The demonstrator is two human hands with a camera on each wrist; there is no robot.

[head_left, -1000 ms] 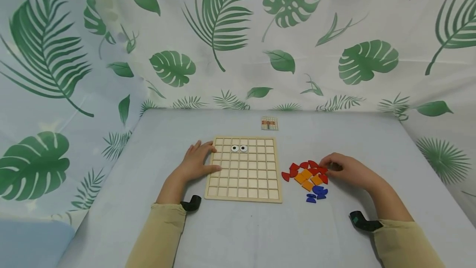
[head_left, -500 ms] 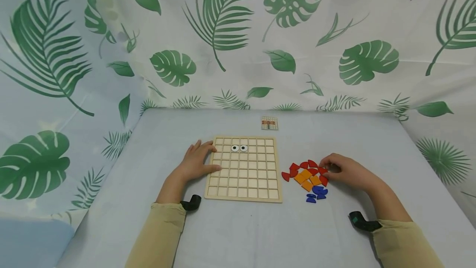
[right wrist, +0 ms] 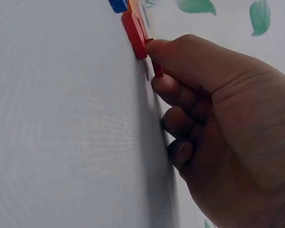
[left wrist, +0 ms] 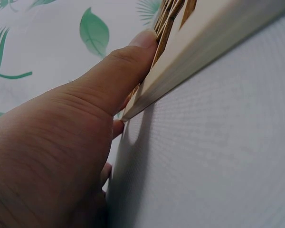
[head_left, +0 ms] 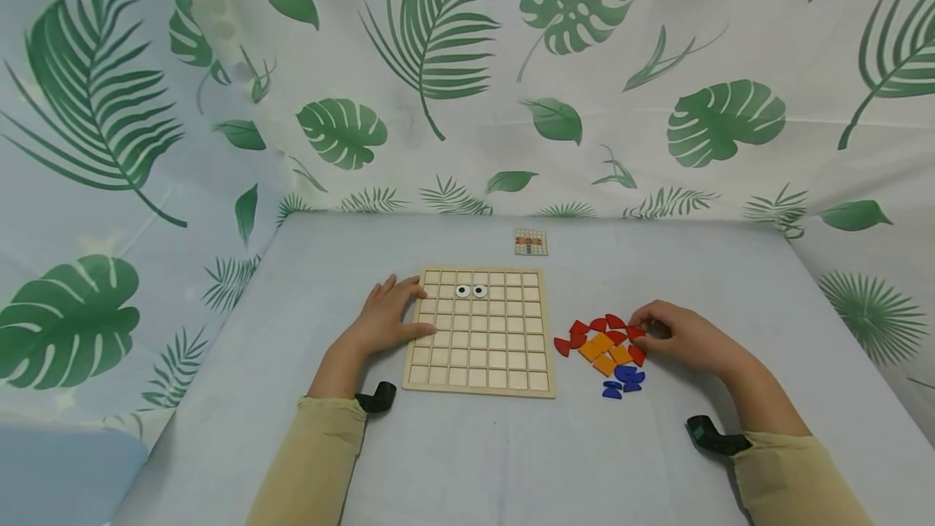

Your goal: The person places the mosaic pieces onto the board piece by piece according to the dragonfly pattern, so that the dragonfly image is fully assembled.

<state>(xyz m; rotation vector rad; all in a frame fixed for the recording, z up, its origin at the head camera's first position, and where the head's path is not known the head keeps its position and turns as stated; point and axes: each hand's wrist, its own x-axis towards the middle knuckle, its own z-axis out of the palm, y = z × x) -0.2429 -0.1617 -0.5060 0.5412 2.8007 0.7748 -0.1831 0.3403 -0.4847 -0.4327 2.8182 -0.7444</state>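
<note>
My left hand (head_left: 383, 319) rests at the left edge of a square wooden grid board (head_left: 478, 341). Its thumb lies straight over the rim, as the left wrist view shows, and other fingers touch the edge farther up. Two round eye pieces (head_left: 471, 291) sit in cells near the board's top. To the right, my right hand (head_left: 687, 339) is at the far side of a pile of loose tiles. Between its thumb and index finger it pinches a red tile (right wrist: 157, 69), mostly hidden by the fingers. Another red tile (right wrist: 134, 35) lies right beside the fingertips.
The pile also has flat orange square tiles (head_left: 604, 364) and blue rounded tiles (head_left: 612, 391) nearer me. Behind the board lies a small pattern card (head_left: 531, 242). A leaf-printed curtain (head_left: 467, 144) hangs at the back of the white-covered table (head_left: 504, 461).
My right fingertips have closed slightly at the red tile on the pile's right side. The left hand and the board stay in place.
</note>
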